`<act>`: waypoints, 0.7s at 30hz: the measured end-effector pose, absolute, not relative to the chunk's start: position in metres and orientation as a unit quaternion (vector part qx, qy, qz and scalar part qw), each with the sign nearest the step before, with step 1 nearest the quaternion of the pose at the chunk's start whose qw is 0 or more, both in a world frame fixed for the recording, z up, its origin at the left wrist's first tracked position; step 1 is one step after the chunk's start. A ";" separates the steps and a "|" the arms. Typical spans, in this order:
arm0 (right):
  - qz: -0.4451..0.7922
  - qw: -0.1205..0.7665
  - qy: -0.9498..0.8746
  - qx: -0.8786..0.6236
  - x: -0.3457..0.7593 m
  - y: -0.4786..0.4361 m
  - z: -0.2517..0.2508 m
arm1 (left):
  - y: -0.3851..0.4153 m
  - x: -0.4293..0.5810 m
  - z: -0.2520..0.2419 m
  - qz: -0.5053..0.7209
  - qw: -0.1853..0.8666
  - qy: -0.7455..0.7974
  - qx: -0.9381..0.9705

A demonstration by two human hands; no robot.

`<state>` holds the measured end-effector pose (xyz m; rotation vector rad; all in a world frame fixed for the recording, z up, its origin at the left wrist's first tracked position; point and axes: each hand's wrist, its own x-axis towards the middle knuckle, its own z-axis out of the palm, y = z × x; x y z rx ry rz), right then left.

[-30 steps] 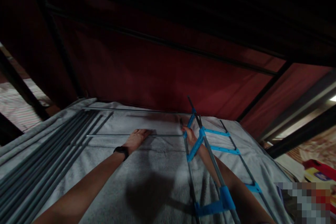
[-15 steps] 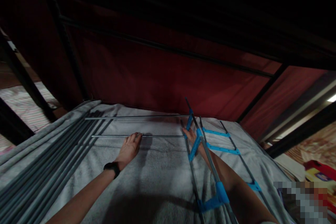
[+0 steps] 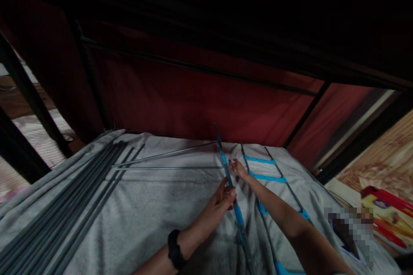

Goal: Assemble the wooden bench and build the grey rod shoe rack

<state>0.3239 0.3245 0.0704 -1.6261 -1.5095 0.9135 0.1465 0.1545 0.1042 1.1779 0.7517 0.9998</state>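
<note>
My left hand [image 3: 222, 197], with a black band on the wrist, is closed around a grey tube of a frame with blue plastic connectors [image 3: 239, 215]. This frame stands nearly edge-on to me. Just right of its upper part, my right hand [image 3: 238, 168] has its fingers apart and appears to hold nothing. A thin metal rod [image 3: 180, 167] runs left from the frame across the blanket. Behind it, a second thin rod [image 3: 174, 151] slants up to the frame's far end. Under my right forearm lies another ladder-like frame with blue crosspieces [image 3: 267, 178].
Several grey tubes [image 3: 80, 189] lie side by side on the left of the grey blanket [image 3: 145, 206]. Dark metal bars [image 3: 200, 67] and a red curtain [image 3: 180, 103] close off the back. A red and yellow package [image 3: 387, 215] is at the right.
My left hand has left the near rod and moved right onto the frame. The frame has turned edge-on. My right hand has come off it, and the far rod now slants.
</note>
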 end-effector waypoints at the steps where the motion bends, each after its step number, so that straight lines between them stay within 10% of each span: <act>1: 0.357 0.360 -0.574 -0.643 0.329 0.318 0.070 | 0.152 0.152 0.106 0.444 0.655 0.326 0.517; 21: 0.501 0.498 -0.377 -0.599 0.409 0.065 0.055 | 0.108 0.146 0.095 0.419 0.674 0.378 0.476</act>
